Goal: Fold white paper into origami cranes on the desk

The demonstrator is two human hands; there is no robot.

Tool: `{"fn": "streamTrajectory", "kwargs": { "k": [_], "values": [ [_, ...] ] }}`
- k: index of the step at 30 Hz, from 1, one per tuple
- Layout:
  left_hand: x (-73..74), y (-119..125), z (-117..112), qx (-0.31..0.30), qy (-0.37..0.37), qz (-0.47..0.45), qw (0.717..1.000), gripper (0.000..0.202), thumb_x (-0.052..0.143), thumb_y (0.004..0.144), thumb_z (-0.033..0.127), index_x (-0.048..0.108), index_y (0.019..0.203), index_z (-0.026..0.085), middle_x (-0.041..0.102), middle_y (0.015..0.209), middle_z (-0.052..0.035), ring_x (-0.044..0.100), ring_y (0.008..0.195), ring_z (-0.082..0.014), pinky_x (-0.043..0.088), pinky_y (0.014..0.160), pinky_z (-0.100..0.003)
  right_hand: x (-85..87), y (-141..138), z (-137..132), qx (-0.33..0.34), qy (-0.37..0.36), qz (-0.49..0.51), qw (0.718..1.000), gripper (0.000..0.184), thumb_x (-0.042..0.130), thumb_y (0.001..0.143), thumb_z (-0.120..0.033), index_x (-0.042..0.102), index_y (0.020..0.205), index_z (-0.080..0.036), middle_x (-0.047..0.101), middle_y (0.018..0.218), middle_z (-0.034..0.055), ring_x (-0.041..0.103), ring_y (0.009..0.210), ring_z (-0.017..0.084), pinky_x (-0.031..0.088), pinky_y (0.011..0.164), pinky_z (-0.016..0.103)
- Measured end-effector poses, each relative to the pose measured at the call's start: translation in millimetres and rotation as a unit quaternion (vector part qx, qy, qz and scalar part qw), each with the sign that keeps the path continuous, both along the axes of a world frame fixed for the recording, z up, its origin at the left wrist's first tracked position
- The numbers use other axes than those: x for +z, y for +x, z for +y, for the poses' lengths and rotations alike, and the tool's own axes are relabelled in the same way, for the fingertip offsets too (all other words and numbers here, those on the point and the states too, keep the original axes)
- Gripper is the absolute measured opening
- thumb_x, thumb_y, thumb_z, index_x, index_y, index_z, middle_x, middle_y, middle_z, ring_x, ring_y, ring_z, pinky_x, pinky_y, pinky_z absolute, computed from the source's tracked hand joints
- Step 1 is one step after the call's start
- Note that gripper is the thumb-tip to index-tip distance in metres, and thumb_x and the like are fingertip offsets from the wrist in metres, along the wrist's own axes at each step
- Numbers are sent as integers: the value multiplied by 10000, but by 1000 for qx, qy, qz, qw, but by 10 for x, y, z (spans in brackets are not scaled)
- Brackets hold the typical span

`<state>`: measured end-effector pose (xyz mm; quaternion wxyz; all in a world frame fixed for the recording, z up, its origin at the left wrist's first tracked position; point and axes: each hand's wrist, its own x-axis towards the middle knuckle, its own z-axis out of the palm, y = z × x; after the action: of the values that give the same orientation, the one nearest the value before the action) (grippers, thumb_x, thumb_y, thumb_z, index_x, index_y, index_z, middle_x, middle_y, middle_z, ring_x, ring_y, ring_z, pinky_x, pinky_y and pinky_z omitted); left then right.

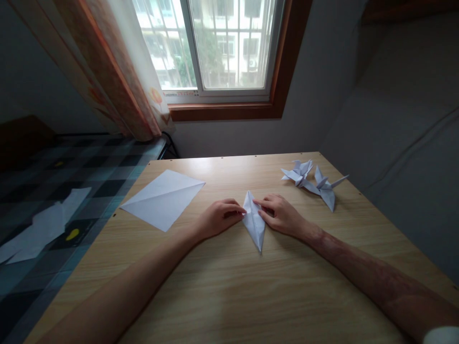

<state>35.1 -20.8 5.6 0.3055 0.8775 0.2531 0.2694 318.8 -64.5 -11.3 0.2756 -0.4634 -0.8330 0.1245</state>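
A narrow, diamond-shaped fold of white paper (pixel 255 223) lies on the wooden table (pixel 229 291), its long point toward me. My left hand (pixel 218 217) pinches its left edge with curled fingers. My right hand (pixel 279 215) presses and pinches its right edge near the top. Both hands rest on the tabletop, one on each side of the paper.
A creased white square sheet (pixel 164 198) lies to the left. Two finished paper cranes (pixel 311 181) sit at the far right of the table. Left of the table is a checked bed cover (pixel 53 191) with loose paper scraps (pixel 43 224). A window and curtain stand behind.
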Motion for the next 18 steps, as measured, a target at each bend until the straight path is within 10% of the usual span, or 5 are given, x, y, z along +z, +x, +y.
{"fn": "streamTrajectory", "kwargs": {
  "k": [14,18],
  "values": [
    [-36,-13,72,33,54,13,998,261,632,1103,359,853,1120,222,784,1093,-109,743,969,-209,606,889,-340,36,-122,-99,10,-8,60,998,293,661,980,-183,703,1267,-224,700,795,-7,676,822,229,539,939,394],
    [-17,-7,42,33,57,13,998,256,643,1089,355,828,1200,219,791,1156,-111,756,988,-211,623,907,-347,45,-139,-131,12,37,13,999,346,658,1002,-202,650,1348,-209,735,1011,75,670,985,283,542,972,438]
  ]
}}
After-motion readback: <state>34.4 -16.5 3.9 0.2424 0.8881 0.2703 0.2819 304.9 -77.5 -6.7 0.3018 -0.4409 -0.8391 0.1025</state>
